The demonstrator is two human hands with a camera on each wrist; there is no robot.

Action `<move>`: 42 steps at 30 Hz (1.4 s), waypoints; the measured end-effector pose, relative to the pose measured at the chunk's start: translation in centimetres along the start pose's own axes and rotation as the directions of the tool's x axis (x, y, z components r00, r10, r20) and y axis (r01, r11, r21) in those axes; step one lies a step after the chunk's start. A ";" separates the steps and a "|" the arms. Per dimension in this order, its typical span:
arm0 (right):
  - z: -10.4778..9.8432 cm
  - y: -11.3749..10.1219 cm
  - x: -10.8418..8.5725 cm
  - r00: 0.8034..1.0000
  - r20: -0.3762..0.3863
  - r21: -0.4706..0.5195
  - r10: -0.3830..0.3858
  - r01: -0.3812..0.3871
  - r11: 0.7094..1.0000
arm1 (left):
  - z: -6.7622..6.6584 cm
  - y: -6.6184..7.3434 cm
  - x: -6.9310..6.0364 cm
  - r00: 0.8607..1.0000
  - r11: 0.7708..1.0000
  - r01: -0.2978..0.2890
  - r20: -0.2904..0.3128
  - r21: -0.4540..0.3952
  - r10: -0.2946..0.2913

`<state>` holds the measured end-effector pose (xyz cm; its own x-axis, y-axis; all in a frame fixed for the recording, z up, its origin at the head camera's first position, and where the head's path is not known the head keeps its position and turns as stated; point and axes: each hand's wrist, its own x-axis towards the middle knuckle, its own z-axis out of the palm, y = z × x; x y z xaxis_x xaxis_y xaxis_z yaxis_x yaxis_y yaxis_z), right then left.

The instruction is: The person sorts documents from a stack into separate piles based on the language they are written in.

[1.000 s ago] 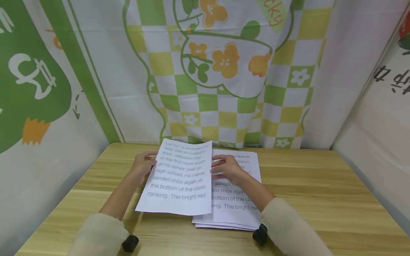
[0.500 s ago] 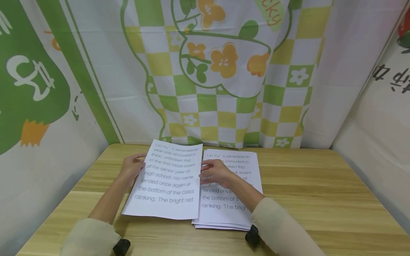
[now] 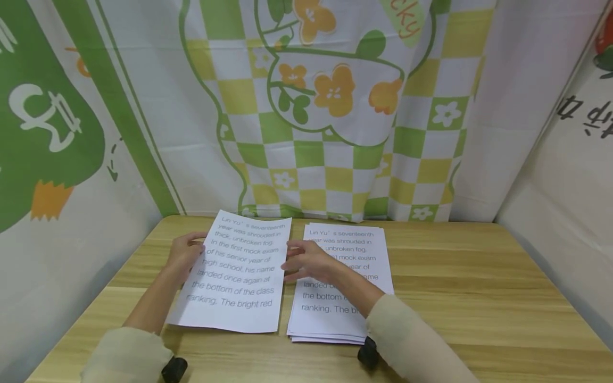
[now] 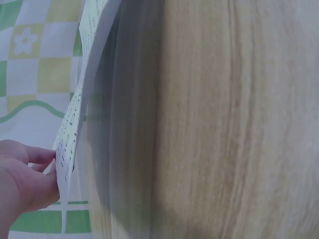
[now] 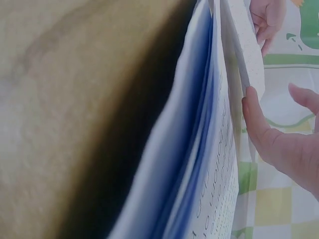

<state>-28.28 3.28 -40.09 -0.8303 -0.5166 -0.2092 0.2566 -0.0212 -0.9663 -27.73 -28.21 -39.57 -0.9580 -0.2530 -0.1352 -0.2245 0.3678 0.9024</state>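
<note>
The left hand [image 3: 184, 255] pinches a printed sheet [image 3: 234, 276] by its left edge, thumb on the printed face. The right hand [image 3: 308, 260] grips nothing: its fingers are spread, with one tip touching the sheet's right edge. The sheet is over the left half of the desk [image 3: 455, 276], its top towards the far edge and one lower corner pointing towards the near left corner. It is tilted and slightly bowed; whether its lower edge touches the desk is hard to make out. Just to its right, around the middle of the desk, a stack [image 3: 330, 324] of pages lies flat, the lower ones jutting out a little on the side away from the far edge. Its top page bears the same opening words, "Lin Yu's seventeenth". The right hand and forearm pass over the stack. Beyond the desk's far edge hangs a curtain [image 3: 311, 159] with green and yellow checks and orange flowers.
</note>
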 end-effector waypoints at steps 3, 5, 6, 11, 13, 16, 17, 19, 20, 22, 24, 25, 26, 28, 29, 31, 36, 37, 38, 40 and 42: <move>0.3 0.1 -0.1 1.000 0.015 -0.002 0.001 -0.001 1.000 | -0.1 -0.2 0.0 1.000 1.000 0.009 -0.004 0.003 -0.009; 0.4 0.1 0.0 1.000 0.018 -0.007 0.002 -0.002 1.000 | -0.1 -0.4 0.1 1.000 1.000 0.012 -0.001 0.008 -0.012; 0.5 0.1 0.0 1.000 0.018 -0.011 0.005 -0.005 1.000 | -0.1 -0.5 0.1 1.000 1.000 0.011 0.002 0.011 -0.011; 0.5 0.3 0.1 1.000 0.004 -0.044 0.024 -0.024 0.999 | -0.1 -0.9 0.3 1.000 0.999 -0.003 0.003 0.034 0.003; 0.4 0.3 0.2 1.000 -0.004 -0.059 0.026 -0.027 0.998 | 0.0 -1.1 0.3 1.000 0.999 -0.001 0.002 0.049 0.000; 0.4 0.3 0.3 1.000 -0.008 -0.079 0.020 -0.020 0.997 | 0.0 -1.2 0.4 1.000 0.998 0.014 0.000 0.065 -0.014; 0.4 0.3 0.3 1.000 -0.007 -0.081 0.019 -0.019 0.997 | 0.0 -1.3 0.4 1.000 0.997 0.018 -0.002 0.070 -0.018; 0.4 0.3 0.3 1.000 -0.004 -0.088 0.013 -0.013 0.996 | 0.0 -1.3 0.4 0.999 0.997 0.032 -0.007 0.073 -0.031; 0.4 0.3 0.2 1.000 -0.003 -0.091 0.010 -0.010 0.996 | -0.1 -1.3 0.4 0.999 0.997 0.035 -0.009 0.073 -0.035; 0.4 0.2 0.2 1.000 -0.003 -0.095 0.009 -0.009 0.995 | -0.1 -1.3 0.4 0.999 0.997 0.043 -0.013 0.070 -0.042; 0.5 0.2 0.2 1.000 -0.004 -0.099 0.008 -0.009 0.995 | -0.2 -1.3 0.4 0.999 0.996 0.050 -0.014 0.068 -0.049; 0.5 0.2 0.1 1.000 -0.006 -0.100 0.010 -0.010 0.995 | -0.2 -1.3 0.4 0.999 0.996 0.049 -0.013 0.070 -0.049; 0.5 0.2 0.1 1.000 -0.006 -0.101 0.012 -0.012 0.995 | -0.2 -1.3 0.4 0.999 0.996 0.049 -0.013 0.071 -0.048; 0.5 0.2 0.1 1.000 -0.009 -0.106 0.016 -0.016 0.994 | -0.2 -1.3 0.3 0.999 0.995 0.052 -0.012 0.081 -0.051; 0.5 0.2 0.1 1.000 -0.009 -0.108 0.018 -0.019 0.994 | -0.2 -1.4 0.3 0.999 0.995 0.053 -0.013 0.085 -0.052; 0.5 0.2 0.0 1.000 -0.011 -0.113 0.022 -0.023 0.993 | -0.1 -1.3 0.2 0.999 0.994 0.047 -0.019 0.102 -0.045; 0.4 0.2 0.0 1.000 -0.008 -0.126 0.023 -0.024 0.992 | -0.1 -1.1 -0.1 0.999 0.988 0.032 -0.042 0.154 -0.026; 0.4 0.2 0.0 1.000 -0.008 -0.130 0.022 -0.022 0.991 | 0.0 -1.1 -0.1 0.999 0.986 0.029 -0.045 0.162 -0.022; 0.4 0.2 -0.1 1.000 -0.009 -0.135 0.020 -0.021 0.991 | 0.0 -1.0 -0.2 0.999 0.986 0.025 -0.047 0.164 -0.018; 0.4 0.2 -0.2 1.000 -0.014 -0.142 0.019 -0.021 0.990 | 0.3 -0.9 -0.3 0.998 0.984 0.014 -0.055 0.176 -0.004; 0.4 0.1 -0.3 1.000 -0.019 -0.147 0.016 -0.018 0.989 | 0.7 -0.7 -0.4 0.998 0.982 -0.014 -0.057 0.190 0.025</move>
<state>-27.76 3.12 -40.10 -0.8355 -0.5004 -0.2271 0.1962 0.1143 -0.9739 -27.35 -27.70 -40.41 -0.9517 -0.2939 -0.0887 -0.2406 0.5346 0.8101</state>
